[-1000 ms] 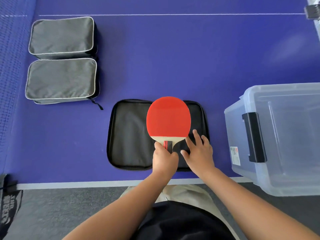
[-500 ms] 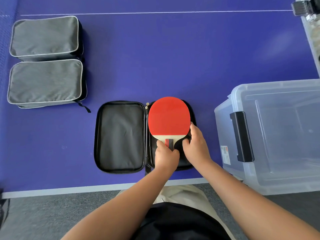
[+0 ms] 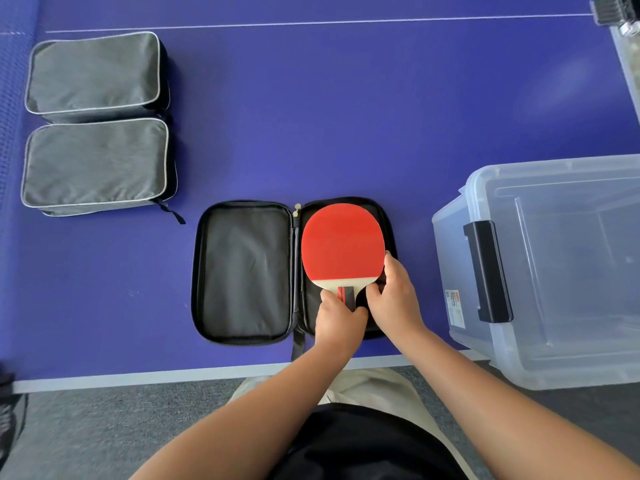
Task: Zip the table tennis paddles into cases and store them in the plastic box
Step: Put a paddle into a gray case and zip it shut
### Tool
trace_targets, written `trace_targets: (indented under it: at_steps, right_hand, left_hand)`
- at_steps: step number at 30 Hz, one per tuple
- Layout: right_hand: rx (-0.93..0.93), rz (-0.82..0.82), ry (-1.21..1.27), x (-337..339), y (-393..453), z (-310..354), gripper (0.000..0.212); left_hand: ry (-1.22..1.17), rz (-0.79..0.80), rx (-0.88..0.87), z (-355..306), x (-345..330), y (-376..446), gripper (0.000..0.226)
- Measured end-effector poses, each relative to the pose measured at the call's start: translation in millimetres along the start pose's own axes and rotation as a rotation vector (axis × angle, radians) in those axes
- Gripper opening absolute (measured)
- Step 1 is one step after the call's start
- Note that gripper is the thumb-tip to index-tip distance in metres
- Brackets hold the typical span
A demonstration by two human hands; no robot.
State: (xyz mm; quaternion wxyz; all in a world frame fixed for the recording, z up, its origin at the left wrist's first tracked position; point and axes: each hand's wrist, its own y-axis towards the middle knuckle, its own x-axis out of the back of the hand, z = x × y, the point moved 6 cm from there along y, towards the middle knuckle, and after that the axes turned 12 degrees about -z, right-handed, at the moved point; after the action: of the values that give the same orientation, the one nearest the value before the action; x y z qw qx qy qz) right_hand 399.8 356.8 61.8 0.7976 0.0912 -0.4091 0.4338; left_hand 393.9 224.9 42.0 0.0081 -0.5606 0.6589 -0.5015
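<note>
We see the red-faced paddle (image 3: 342, 242) lying face up in the right half of the open case (image 3: 242, 271), its blade toward the far side and its handle pointing near, toward the person. The left hand (image 3: 337, 322) is curled round the handle, which we take to steer the blade into the pocket, while the right hand (image 3: 393, 299) has its thumb and fingers bent against the blade's right edge and neck, apparently squaring it inside the case wall. The case is spread flat like a book on the purple table (image 3: 346, 116), its empty lid half to the left and a zipper pull (image 3: 296, 209) showing at the far end of the spine; we judge that folding the lid over and zipping comes next. Just to the right stands the clear plastic box (image 3: 554, 271), open at the top with a black latch (image 3: 486, 271) on its near-left wall, close at hand for storing the finished case; we can make out nothing inside it. Well apart at the far left lie two grey cases (image 3: 97, 123), closed, side by side and touching, seemingly awaiting transfer to the box.
</note>
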Motion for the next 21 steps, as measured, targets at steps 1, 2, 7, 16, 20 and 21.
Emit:
trace_targets:
  at_steps: [1, 2, 7, 16, 20, 21]
  right_hand:
    - [0.003, -0.004, 0.0, 0, 2, 0, 0.05]
    - [0.005, -0.005, 0.0, -2, 4, 1, 0.049]
    - [0.001, 0.014, -0.015, -11, 11, 7, 0.059]
    - [-0.068, 0.077, -0.058, -16, 9, -3, 0.064]
    - [-0.042, 0.058, -0.064, -13, 8, 0, 0.063]
    - [-0.026, 0.048, -0.065, -13, 6, 1, 0.062]
  left_hand:
    - [0.018, -0.006, -0.003, -1, 1, 1, 0.028]
    - [0.03, -0.018, -0.007, -3, 3, 3, 0.028]
    - [0.123, -0.051, -0.05, -8, 16, 17, 0.033]
    - [0.42, -0.006, -0.164, -6, 21, 22, 0.051]
    - [0.407, -0.004, -0.199, -3, 22, 20, 0.053]
    - [0.404, 0.0, -0.204, -3, 23, 19, 0.054]
